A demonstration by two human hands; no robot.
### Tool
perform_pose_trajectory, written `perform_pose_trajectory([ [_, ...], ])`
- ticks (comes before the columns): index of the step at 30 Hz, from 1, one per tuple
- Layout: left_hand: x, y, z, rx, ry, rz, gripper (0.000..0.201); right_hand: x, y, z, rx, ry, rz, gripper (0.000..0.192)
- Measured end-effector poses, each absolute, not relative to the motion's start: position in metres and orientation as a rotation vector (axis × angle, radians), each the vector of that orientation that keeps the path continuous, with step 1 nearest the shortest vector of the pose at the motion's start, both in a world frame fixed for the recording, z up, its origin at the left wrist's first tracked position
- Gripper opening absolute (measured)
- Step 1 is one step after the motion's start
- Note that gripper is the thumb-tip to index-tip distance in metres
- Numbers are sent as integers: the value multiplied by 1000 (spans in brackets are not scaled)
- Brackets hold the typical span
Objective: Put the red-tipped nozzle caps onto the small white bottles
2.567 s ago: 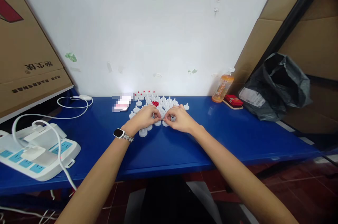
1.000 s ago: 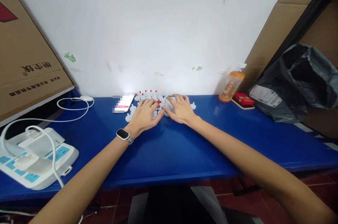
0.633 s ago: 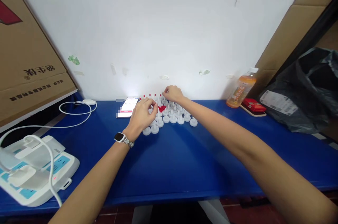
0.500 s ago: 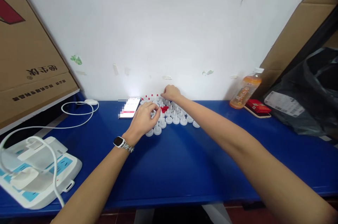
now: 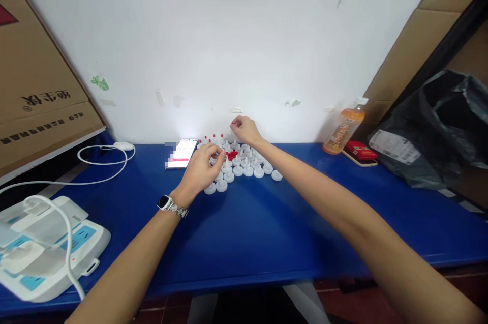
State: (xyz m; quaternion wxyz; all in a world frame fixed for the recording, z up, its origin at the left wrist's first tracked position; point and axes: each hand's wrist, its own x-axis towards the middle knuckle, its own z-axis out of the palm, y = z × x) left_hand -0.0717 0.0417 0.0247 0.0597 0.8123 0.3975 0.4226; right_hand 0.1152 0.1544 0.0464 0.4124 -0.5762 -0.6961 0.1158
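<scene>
Many white nozzle lids [image 5: 247, 170] stand on the blue table with their spouts up, grouped near the wall. Small red tips [image 5: 232, 155] lie heaped among them. Several lids at the back left carry a red tip [image 5: 214, 136] on the spout. My right hand [image 5: 246, 129] is raised over the back of the group, thumb and fingers pinching a small red tip [image 5: 233, 123]. Over the left side of the group is my left hand [image 5: 206, 165], its thumb and fingertips drawn together. Whatever lies between those fingertips is too small to make out, and the hand covers some lids.
A lit phone [image 5: 183, 153] lies left of the lids. White power strips [image 5: 86, 258] with cables occupy the table's left front. An orange drink bottle [image 5: 345, 128], a red box [image 5: 360, 151] on another phone and a dark plastic bag [image 5: 419, 130] are at right. A cardboard box [image 5: 41, 69] leans at left.
My right hand has lifted slightly off the lids at the back, and a red tip now shows in its fingers. My left hand stays by the lids. The whole view has shifted a little.
</scene>
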Motion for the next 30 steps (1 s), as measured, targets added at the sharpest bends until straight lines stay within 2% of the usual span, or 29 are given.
perform_pose_trajectory([
  [2, -68, 38, 27, 2441, 1167, 1363, 23, 126, 131, 48, -1272, -1650, 494, 9],
  [6, -56, 28, 29, 2417, 1043, 1489, 23, 144, 69, 40, -965, -1398, 1152, 13],
  [10, -45, 18, 29, 2460, 924, 1458, 24, 146, 13, 31, -840, -1257, 1353, 20],
  [12, -42, 12, 28, 2499, 904, 1381, 24, 140, -4, 29, -827, -1266, 1388, 32],
  [15, -38, 4, 29, 2638, 846, 1194, 23, 132, -18, 25, -872, -1257, 1382, 50],
  [20, -34, -3, 31, 2953, 750, 894, 28, 125, -18, 14, -901, -1211, 1326, 58],
  [25, -28, -4, 26, 2938, 696, 892, 33, 123, -19, 14, -878, -1291, 1268, 48],
  [30, -27, 1, 25, 2496, 852, 1225, 37, 137, -29, 21, -1019, -1590, 650, 32],
])
